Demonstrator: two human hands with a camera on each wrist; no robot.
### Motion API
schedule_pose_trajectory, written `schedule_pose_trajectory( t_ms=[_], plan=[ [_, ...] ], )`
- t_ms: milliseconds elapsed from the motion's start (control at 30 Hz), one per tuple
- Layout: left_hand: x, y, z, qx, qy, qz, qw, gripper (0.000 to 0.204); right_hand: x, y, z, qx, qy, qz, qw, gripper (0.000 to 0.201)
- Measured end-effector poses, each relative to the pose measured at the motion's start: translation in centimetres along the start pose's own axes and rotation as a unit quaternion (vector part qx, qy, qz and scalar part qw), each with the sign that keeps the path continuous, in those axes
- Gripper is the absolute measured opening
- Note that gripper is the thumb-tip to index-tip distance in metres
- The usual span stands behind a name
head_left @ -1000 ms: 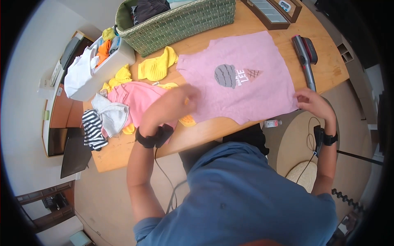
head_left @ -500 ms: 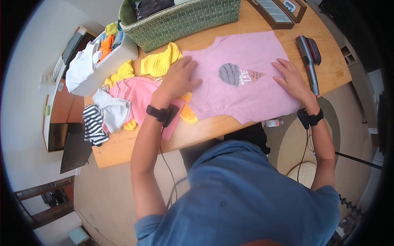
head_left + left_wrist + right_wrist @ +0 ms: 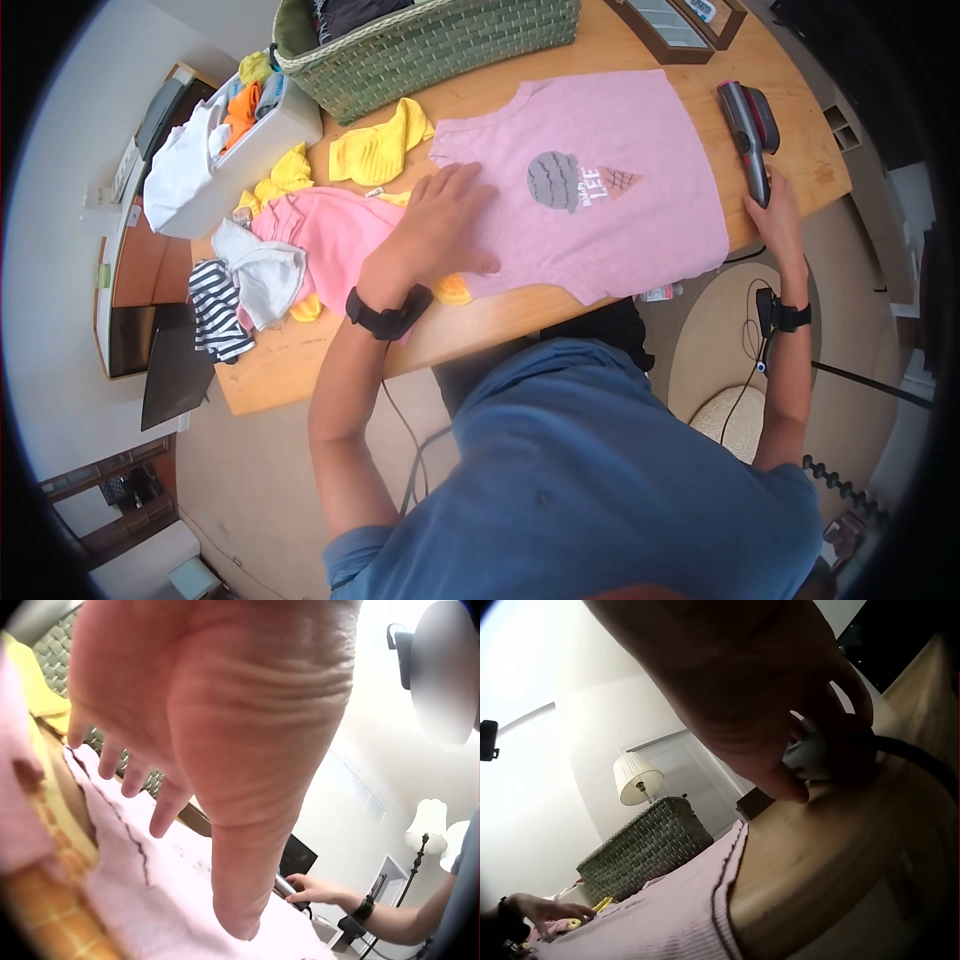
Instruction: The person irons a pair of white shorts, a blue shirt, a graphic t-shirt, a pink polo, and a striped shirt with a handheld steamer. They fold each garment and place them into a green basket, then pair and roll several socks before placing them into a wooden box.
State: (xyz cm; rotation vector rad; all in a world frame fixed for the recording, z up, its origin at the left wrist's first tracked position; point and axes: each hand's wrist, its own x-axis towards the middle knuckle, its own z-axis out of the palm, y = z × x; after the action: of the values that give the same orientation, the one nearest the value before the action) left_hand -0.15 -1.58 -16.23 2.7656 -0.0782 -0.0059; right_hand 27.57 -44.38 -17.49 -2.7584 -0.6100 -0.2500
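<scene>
The pale pink sleeveless cloth top (image 3: 660,130) lies spread out on the light wooden counter (image 3: 820,150), its neckline towards the person's left and its hem towards the right. Its printed side faces up, showing a grey scoop shape, white lettering and a brownish cone.

The left hand (image 3: 435,225) rests on the top's neckline end, palm down — its grip is released, the fingers apart and fairly straight. The right hand (image 3: 778,215) is just past the hem, near the counter's edge, its grip closed round the handle end of the grey and black handheld appliance with red trim (image 3: 742,130). The right wrist view is dark there, so the exact set of the fingers is hard to make out; a black cord (image 3: 915,754) runs beside them.

Left of the top lie a ribbed yellow cloth garment (image 3: 375,145) and a brighter pink cloth garment (image 3: 345,235), then a light grey cloth garment (image 3: 265,275) next to a navy-and-white striped cloth piece (image 3: 215,310). Behind these stands a white bin (image 3: 280,125) with white, orange and yellow-green clothes in it. The large green woven basket (image 3: 440,60) beyond the top holds dark cloth — and beyond the appliance sits an open brown compartmented box (image 3: 680,40).
</scene>
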Motion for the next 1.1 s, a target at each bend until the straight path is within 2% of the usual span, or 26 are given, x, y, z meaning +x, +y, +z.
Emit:
schedule_pose_trajectory(
  t_ms=[67,167,200,267,300,367,467,567,633,733,833,933,967,1067,1100],
  plan=[
    [1.3,0.0,-0.7,0.007,0.017,-0.008,1.0,0.075,0.4,0.5,0.6,0.046,-0.033,0.054,0.997,0.053],
    [3.1,-1.5,-0.5,0.027,0.043,-0.01,0.999,0.074,2.6,2.9,1.8,0.019,-0.056,0.021,0.998,0.047],
    [3.4,-2.0,-0.2,0.036,0.053,-0.009,0.998,0.074,2.8,3.1,1.4,0.097,-0.095,0.066,0.989,0.045],
    [3.4,-2.3,0.2,0.042,0.049,-0.023,0.998,0.076,3.5,0.8,-1.0,0.249,-0.17,0.149,0.942,0.041],
    [3.3,-2.5,0.5,0.042,0.045,-0.033,0.998,0.076,3.2,-0.3,-1.9,0.318,-0.177,0.138,0.921,0.04],
    [3.1,-3.1,1.1,0.02,0.065,-0.031,0.997,0.079,1.3,-2.9,-3.7,0.451,-0.193,0.12,0.863,0.04],
    [3.1,-3.1,1.3,0.005,0.067,-0.047,0.997,0.084,-1.2,-9.1,-6.6,0.663,-0.244,0.121,0.697,0.04],
    [3.3,-3.4,1.4,-0.001,0.077,-0.054,0.996,0.087,-1.6,-13.0,-5.7,0.743,-0.377,0.119,0.541,0.041],
    [3.0,-3.6,1.6,-0.003,0.081,-0.056,0.995,0.089,-1.7,-15.8,-3.8,0.742,-0.424,0.136,0.501,0.038],
    [3.0,-3.5,1.5,0.005,0.077,-0.059,0.995,0.09,-0.9,-18.3,0.1,0.719,-0.463,0.121,0.505,0.032],
    [3.1,-3.5,1.4,0.014,0.071,-0.06,0.996,0.092,-0.2,-18.5,2.3,0.668,-0.427,0.08,0.604,0.025],
    [2.9,-3.5,1.5,0.017,0.069,-0.061,0.996,0.093,1.6,-15.3,3.6,0.65,-0.378,0.079,0.654,0.022],
    [2.9,-3.4,1.5,0.019,0.068,-0.062,0.996,0.093,1.7,-14.9,2.9,0.684,-0.339,0.107,0.637,0.02],
    [3.0,-3.4,1.5,0.022,0.072,-0.058,0.996,0.093,2.7,-12.3,2.3,0.704,-0.264,0.129,0.647,0.02],
    [2.9,-3.4,1.4,0.022,0.073,-0.056,0.996,0.092,2.7,-11.9,2.1,0.69,-0.244,0.137,0.668,0.022]
  ],
)
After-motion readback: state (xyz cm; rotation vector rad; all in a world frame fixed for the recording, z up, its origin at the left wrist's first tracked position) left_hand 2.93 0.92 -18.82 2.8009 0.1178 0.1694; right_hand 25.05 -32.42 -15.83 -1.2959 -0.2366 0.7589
